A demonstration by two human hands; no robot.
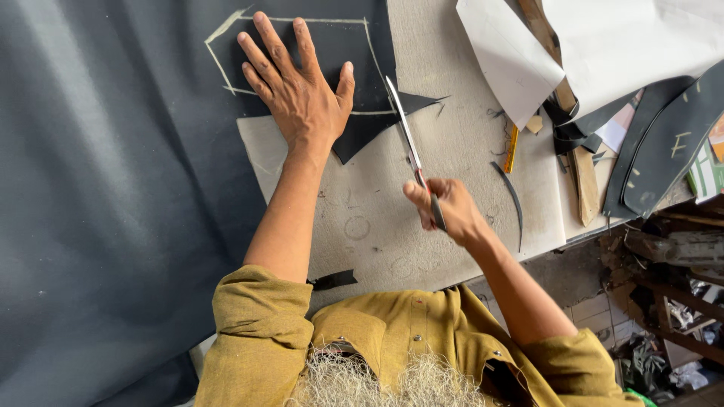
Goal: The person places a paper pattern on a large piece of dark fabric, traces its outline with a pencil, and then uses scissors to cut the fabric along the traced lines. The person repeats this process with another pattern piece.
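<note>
2 hands work the dark fabric [113, 188]: left hand [298, 90] flat, fingers spread, hiding some chalk outline [302, 21]; right hand [445, 207], fingers clamped, hiding the scissors' [407, 143] handles.

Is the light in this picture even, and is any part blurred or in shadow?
Head view: soft, even light, no glare; the left hand on the dark fabric is sharp; the right hand with the scissors looks slightly soft; the area under the table lies in shadow.

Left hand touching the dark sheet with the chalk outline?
Touching. The head view shows the left hand pressed flat, fingers spread, on the dark sheet with the chalk outline, covering part of the chalk line, no gap visible.
</note>
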